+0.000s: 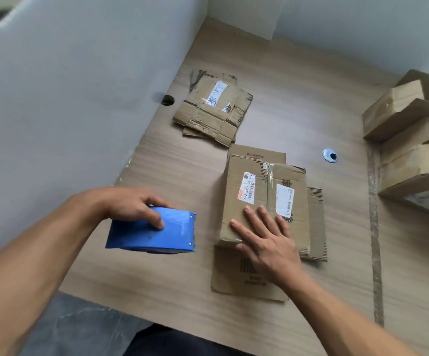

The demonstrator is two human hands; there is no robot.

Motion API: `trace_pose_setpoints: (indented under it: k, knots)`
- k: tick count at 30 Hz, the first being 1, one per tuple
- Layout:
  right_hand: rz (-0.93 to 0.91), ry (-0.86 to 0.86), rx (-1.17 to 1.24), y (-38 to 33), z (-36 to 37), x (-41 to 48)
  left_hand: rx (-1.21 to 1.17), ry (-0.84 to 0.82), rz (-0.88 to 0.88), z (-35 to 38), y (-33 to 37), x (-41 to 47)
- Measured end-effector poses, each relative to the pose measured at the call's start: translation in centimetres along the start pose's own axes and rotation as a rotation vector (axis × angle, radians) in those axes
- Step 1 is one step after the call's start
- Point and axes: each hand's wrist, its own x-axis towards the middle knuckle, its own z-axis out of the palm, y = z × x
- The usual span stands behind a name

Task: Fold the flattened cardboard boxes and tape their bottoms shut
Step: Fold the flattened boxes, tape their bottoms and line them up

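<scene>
A flattened cardboard box [257, 199] with white shipping labels lies on top of a near stack of flat boxes on the wooden table. My right hand [264, 240] rests flat on its near end, fingers straight and spread. To the left, my left hand [134, 208] grips a blue tape dispenser [154, 232] from above, its toothed end facing the stack. A second stack of flattened boxes [213, 109] lies farther back, near the wall.
Several folded, upright boxes [408, 140] stand piled at the table's right edge. A round cable grommet [330, 155] sits in the table [285, 317] between them and the near stack. A grey partition wall [67, 98] runs along the left, with a dark hole [167, 100] at its foot.
</scene>
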Motion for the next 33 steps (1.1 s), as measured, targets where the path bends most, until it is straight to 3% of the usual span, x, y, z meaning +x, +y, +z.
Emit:
trace_pose_setpoints:
  k: [9,19,25,33]
  knots:
    - [0.008,-0.028,0.008,0.1,-0.1,-0.2,0.083,-0.017,-0.102,1.0,0.6,4.1]
    - [0.027,-0.065,0.071,0.2,-0.6,-0.1,0.117,-0.065,-0.012,2.0,2.0,7.2]
    - [0.036,-0.111,0.097,-0.3,-1.2,-0.2,0.436,0.093,-0.003,3.0,6.1,6.6]
    - [0.093,0.025,0.172,-3.1,-1.0,1.2,0.501,0.409,-0.111,7.3,7.5,5.9]
